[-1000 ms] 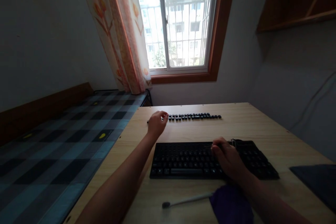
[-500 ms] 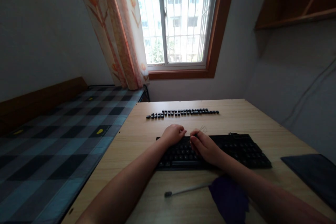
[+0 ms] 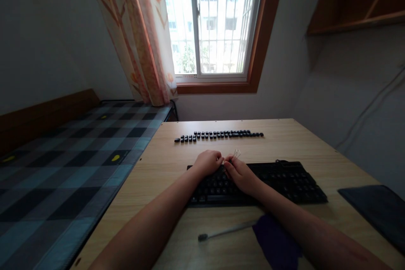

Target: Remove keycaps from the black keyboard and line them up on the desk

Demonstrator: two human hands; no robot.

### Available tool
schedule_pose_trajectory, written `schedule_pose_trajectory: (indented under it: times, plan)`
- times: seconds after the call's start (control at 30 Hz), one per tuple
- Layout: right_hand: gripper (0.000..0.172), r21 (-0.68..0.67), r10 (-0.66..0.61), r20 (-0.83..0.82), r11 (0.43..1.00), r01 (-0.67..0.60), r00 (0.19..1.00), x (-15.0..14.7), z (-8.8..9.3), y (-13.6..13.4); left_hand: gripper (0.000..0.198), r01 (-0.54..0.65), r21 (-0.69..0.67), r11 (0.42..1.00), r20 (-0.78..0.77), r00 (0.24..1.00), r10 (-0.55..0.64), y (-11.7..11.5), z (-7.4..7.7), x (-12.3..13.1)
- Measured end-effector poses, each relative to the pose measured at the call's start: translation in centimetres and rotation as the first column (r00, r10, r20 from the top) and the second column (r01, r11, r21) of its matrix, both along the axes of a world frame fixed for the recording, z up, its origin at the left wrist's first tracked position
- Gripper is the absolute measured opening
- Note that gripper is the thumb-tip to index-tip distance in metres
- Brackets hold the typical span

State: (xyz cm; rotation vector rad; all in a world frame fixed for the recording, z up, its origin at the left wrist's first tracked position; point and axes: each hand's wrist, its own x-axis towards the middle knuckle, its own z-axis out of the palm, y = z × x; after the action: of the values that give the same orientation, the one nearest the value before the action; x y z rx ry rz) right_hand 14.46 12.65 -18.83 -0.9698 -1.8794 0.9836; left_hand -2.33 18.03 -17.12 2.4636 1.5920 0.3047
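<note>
A black keyboard (image 3: 228, 198) lies on the wooden table, partly covered by my hands. My right hand (image 3: 241, 175) is closed above its upper middle, gripping a wire keycap puller (image 3: 236, 153) whose thin loops stick up past the fingers. Close beside it, my left hand (image 3: 207, 163) rests over the keyboard's upper left with curled fingers, its thumb side nearly meeting the right fingertips. What the left fingers hold, if anything, is hidden. Beyond the hands, several black keycaps (image 3: 218, 135) stand in two rows.
A small brush (image 3: 228, 230) with a grey handle and a purple cloth (image 3: 274, 242) lie in front of the keyboard. At the right is a dark flat pad (image 3: 373, 206). A checked bed (image 3: 95, 168) adjoins the table's left side; a shelf (image 3: 357, 25) hangs upper right.
My right hand has shifted left, close to my left hand, and the wire loops now point upward. My left hand has barely moved. The camera view has shifted slightly.
</note>
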Motion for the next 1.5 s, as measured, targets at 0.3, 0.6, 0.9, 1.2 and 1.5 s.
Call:
schedule_pose_trajectory:
  times: [0.3,0.6,0.9,1.2,1.5]
  plan:
    - [0.019,0.182,0.04,0.18,0.981,-0.073,0.983,-0.2,1.1,-0.9,0.032,-0.011,0.014,1.0,0.009,1.0,0.011,0.1,-0.3,-0.1]
    - [0.012,0.324,-0.036,0.368,0.942,-0.091,0.929,-0.3,0.8,-1.9,0.032,-0.008,0.033,0.999,0.004,1.0,0.008,0.4,-0.7,-0.1]
    - [0.01,0.299,-0.031,0.244,0.953,-0.044,0.969,-0.2,0.6,-1.9,0.032,0.012,0.035,0.999,0.007,1.0,-0.012,0.4,-0.6,-0.2]
    - [0.031,-0.143,-0.149,-0.325,0.984,0.107,0.934,-0.3,-0.3,-0.5,0.031,0.007,0.034,0.999,-0.02,1.0,-0.006,0.3,-0.3,-0.3]
    - [0.037,-0.215,-0.174,-0.47,0.973,0.08,0.866,-0.4,0.1,-0.6,0.027,0.013,0.028,1.0,-0.078,0.997,-0.011,-0.1,0.7,0.1]
